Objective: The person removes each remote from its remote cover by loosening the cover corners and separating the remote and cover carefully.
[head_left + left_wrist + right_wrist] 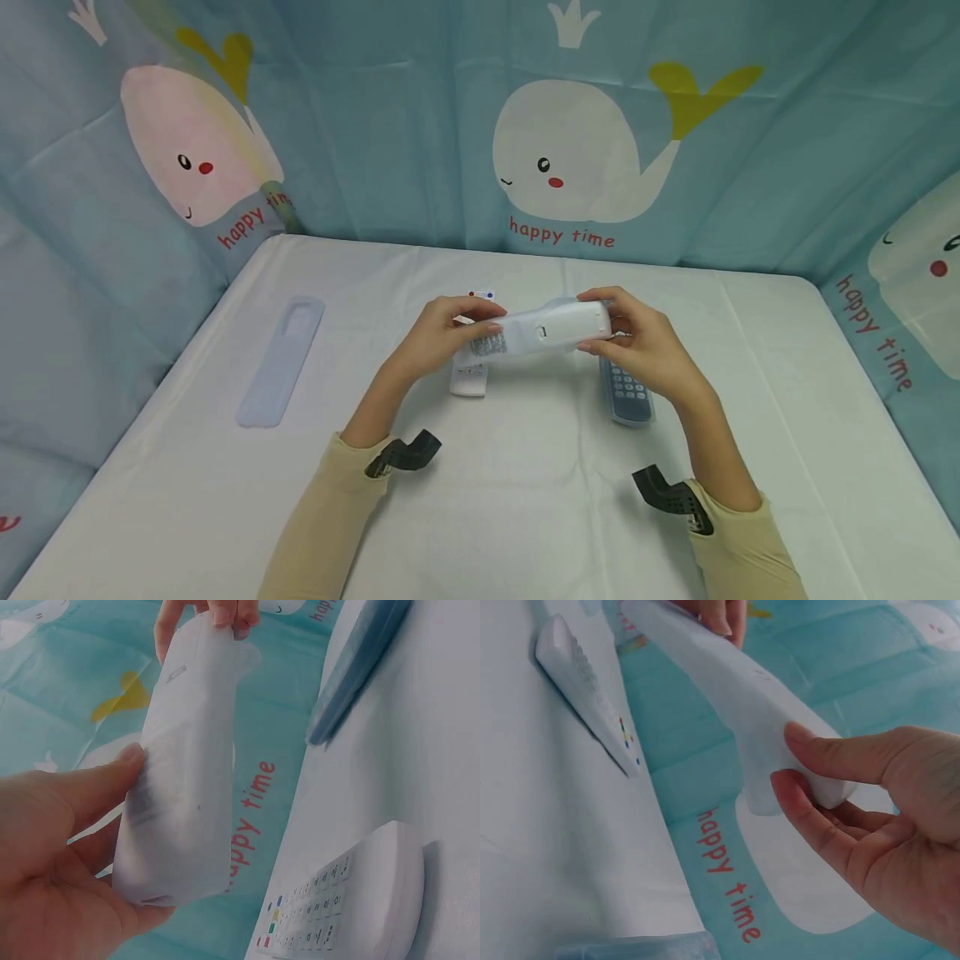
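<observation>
A white remote control [573, 325] is held above the table, its back with a small latch turned toward the head view. A translucent sleeve-like cover [176, 855] wraps it, and a thin flap of the cover [761, 780] sticks out near the right end. My left hand [442, 333] grips the left end between thumb and fingers, over a patch of printed text. At the other end, the thumb and fingers of my right hand [637, 337] pinch the remote. Its button side is hidden from the head view.
Another white remote [469, 383] lies on the table beneath the left hand, partly covered by it. A dark blue remote [630, 398] in a clear cover lies below the right hand. Far left rests a flat translucent cover [279, 367]. A whale-print curtain [420, 150] borders the white table.
</observation>
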A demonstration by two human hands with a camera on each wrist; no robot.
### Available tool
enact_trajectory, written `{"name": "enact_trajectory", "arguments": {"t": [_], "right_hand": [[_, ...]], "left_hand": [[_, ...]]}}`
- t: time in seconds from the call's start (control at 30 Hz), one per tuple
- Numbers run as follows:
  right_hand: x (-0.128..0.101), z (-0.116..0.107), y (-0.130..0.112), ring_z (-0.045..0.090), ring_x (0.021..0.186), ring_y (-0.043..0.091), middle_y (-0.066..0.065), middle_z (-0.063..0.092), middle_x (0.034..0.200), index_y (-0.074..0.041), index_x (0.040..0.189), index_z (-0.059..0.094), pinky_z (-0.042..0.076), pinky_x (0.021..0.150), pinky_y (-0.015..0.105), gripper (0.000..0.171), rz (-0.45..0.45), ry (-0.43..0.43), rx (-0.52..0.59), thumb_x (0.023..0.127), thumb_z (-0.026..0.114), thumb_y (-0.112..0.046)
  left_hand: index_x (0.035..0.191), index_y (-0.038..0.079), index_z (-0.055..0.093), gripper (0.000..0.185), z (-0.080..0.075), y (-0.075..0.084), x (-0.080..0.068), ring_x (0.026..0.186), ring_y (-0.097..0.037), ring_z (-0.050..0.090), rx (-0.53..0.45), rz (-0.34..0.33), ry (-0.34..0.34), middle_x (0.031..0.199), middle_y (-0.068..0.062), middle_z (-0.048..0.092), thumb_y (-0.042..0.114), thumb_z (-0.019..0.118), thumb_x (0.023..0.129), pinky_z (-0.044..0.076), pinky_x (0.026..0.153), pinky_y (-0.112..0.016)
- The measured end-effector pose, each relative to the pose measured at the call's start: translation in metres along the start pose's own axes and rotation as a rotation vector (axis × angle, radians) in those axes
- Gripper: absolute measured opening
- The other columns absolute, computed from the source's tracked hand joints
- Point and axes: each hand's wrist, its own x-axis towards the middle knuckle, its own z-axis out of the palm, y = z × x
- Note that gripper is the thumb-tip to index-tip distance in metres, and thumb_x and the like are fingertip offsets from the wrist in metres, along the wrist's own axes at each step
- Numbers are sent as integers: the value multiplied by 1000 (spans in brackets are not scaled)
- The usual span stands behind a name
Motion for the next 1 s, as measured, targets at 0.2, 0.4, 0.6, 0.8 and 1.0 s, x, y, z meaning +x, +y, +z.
{"name": "enact_trajectory", "arguments": {"t": [0.2, 0.4, 0.6, 0.8, 1.0], "right_hand": [[-1, 1, -3, 72, 105, 40, 28, 67, 128, -2, 141, 58, 59, 77, 16, 57, 1, 70, -5, 89, 80, 8], [-1, -1, -2, 70, 101, 35, 29, 67, 123, 0, 142, 57, 60, 75, 19, 58, 38, 122, 36, 89, 78, 10], [-1, -4, 0, 70, 97, 18, 28, 65, 121, 0, 144, 55, 62, 77, 22, 60, 60, 145, 71, 90, 78, 10], [-1, -7, 0, 70, 94, 9, 28, 62, 122, 0, 145, 54, 64, 78, 27, 60, 67, 148, 111, 90, 77, 10], [-1, -8, 1, 70, 97, 12, 28, 62, 123, 2, 144, 52, 64, 79, 29, 60, 87, 120, 119, 91, 77, 9]], "left_hand": [[129, 0, 72, 31, -10, -1, -3, 119, -26, 67, -51, -27, 58, 129, -13, 74, 9, 74, 99, 54, 104, -44], [131, 1, 71, 31, -23, -4, -6, 116, -28, 69, -83, -70, 120, 132, -14, 71, 11, 71, 102, 57, 100, -38], [137, -5, 65, 35, -30, -7, -6, 110, -33, 73, -141, -106, 122, 132, -21, 67, 7, 68, 103, 62, 93, -34], [140, -6, 62, 38, -28, -9, -5, 110, -30, 72, -183, -148, 128, 126, -24, 67, 6, 66, 104, 62, 92, -33], [139, -7, 61, 36, -26, -10, -3, 107, -24, 71, -217, -155, 148, 125, -24, 67, 7, 62, 106, 63, 89, -32]]}}
